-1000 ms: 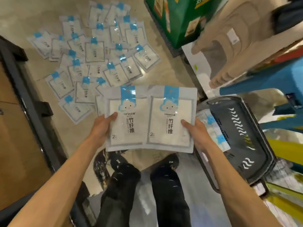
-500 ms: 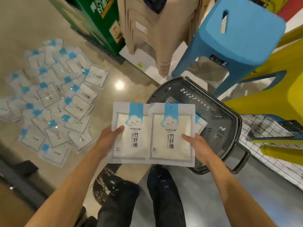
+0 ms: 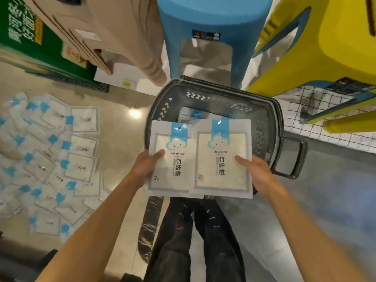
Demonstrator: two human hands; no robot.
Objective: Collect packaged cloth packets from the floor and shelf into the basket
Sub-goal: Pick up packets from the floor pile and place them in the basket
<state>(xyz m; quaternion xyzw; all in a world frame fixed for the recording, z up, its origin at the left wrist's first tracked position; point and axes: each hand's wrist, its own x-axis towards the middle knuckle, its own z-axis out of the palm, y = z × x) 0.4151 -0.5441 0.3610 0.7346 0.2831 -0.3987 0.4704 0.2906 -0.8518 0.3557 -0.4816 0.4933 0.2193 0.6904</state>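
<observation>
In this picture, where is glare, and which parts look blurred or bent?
Head view: a glare spot shines on the floor left of the basket; the floor packets at the left edge are blurred; the held packets read sharply; the blue stool looks stretched by wide-angle distortion.

Two held packets [image 3: 200, 159], one basket [image 3: 272, 110], one floor pile [image 3: 50, 159].
One more packet [image 3: 189, 113] shows beyond the fingertips [image 3: 160, 154]; the pile, left of the fingers, is too blurred to count.

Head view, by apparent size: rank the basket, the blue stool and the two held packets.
1. basket
2. blue stool, though the frame crops it
3. left packet and right packet: near-identical, not ranked; both sit nearer the camera.
</observation>
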